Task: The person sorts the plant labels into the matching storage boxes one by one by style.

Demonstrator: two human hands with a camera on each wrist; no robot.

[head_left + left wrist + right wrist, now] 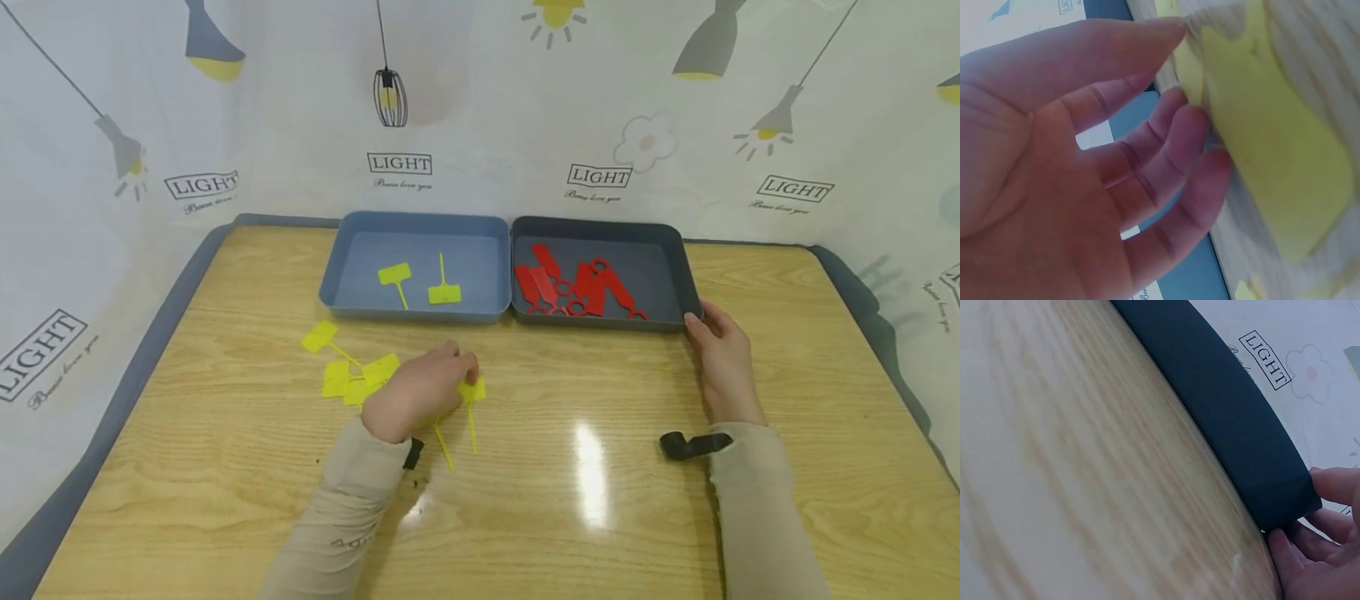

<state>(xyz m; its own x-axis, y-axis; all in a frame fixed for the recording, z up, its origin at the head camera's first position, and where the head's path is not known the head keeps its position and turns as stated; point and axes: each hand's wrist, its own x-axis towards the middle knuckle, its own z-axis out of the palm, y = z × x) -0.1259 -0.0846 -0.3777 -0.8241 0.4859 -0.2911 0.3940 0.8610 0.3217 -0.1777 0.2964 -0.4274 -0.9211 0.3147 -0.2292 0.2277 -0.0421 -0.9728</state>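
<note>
My left hand [427, 383] reaches down among yellow tags [380, 369] on the table. Its fingertips are right at a yellow tag [472, 389] with a thin stem. Up close in the left wrist view, the thumb and loosely bent fingers [1166, 156] meet the edges of yellow tags, one large tag [1272, 144] lying nearest. My right hand [723, 358] holds the near right corner of the dark grey tray [600, 321]. In the right wrist view, thumb and fingers sit around that tray corner [1285, 494]. Red tags with ring ends [592, 287] lie in this tray.
A blue-grey tray [412, 314] stands against the dark one on its left, with two yellow tags [444, 292] inside. Behind both trays hangs a white curtain [495, 108] printed with lamps. The wooden table [540, 467] extends toward me.
</note>
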